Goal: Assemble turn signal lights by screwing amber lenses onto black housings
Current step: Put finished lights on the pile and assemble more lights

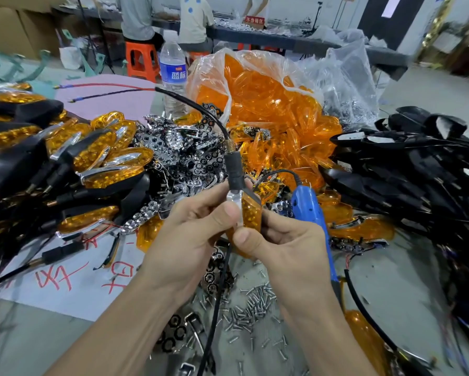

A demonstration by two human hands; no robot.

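Observation:
Both my hands hold one turn signal light [251,213] upright over the table's middle. Its amber lens faces me, with a chrome strip on its left edge and a black stem [234,169] rising from the top into a black cable. My left hand [189,234] grips its left side, thumb on the chrome strip. My right hand [287,248] grips the lower right, thumb on the lens bottom. A blue electric screwdriver [309,207] lies just behind my right hand. Loose silver screws [252,305] are scattered below my wrists.
Finished amber-and-black lights [86,158] are piled at the left. A clear bag of amber lenses [263,104] and chrome reflectors [179,147] sit behind. Black housings [407,169] are heaped on the right. A water bottle [172,71] stands at the back; people sit at a far table.

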